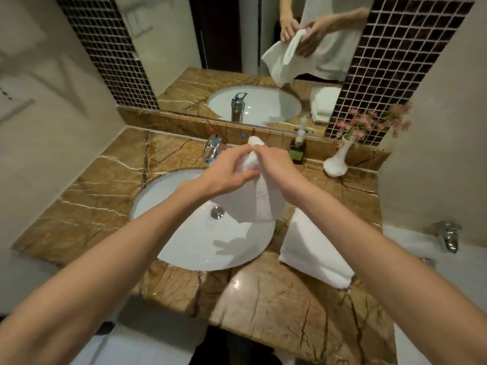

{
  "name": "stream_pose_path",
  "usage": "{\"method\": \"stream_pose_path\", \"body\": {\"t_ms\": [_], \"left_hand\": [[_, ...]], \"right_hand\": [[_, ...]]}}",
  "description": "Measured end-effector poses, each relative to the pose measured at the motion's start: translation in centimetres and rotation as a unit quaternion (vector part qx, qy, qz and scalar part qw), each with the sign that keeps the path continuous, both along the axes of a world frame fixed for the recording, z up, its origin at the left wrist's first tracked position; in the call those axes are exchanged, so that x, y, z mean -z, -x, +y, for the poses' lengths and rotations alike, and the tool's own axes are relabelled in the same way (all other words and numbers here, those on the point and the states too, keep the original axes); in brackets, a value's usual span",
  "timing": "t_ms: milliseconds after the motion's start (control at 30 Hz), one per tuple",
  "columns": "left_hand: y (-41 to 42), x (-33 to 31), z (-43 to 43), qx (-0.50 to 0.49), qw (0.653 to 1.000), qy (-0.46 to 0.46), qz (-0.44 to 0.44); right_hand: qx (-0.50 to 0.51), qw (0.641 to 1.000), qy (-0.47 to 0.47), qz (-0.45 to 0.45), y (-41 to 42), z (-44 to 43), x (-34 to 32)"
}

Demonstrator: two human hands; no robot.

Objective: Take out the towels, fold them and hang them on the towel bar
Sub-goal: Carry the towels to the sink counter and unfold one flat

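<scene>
A small white towel [257,204] hangs over the sink basin, bunched at its top. My left hand [232,169] and my right hand [276,164] both grip that bunched top edge, close together, with the cloth drooping below them. A second white towel [311,248], folded, lies on the counter to the right of the basin, partly under my right forearm. The mirror shows both hands on the hanging towel. No towel bar is in view.
A brown marble counter [276,312] holds a white oval sink [184,233] with a chrome faucet [212,152]. A soap bottle [298,151] and a white vase [337,162] of pink flowers stand at the back right. A wall tap [448,235] sits far right.
</scene>
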State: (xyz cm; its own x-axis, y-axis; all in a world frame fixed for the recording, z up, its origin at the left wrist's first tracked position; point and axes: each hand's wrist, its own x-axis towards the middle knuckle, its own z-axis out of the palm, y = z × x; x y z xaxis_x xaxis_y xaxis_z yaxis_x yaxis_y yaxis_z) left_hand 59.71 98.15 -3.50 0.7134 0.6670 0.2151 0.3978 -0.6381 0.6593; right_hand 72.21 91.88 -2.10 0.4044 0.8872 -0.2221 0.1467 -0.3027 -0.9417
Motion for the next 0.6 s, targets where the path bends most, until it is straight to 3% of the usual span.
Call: {"method": "stream_pose_path", "body": {"t_ms": [267, 600], "left_hand": [[9.0, 0.6, 2.1, -0.053, 0.998, 0.038, 0.005], [17.8, 1.5, 4.9, 0.027, 0.994, 0.102, 0.029]], "right_hand": [[-0.033, 0.999, 0.018, 0.014, 8.2, 3.3, 0.9], [0.004, 0.999, 0.025, 0.043, 17.1, 7.1, 2.6]]}}
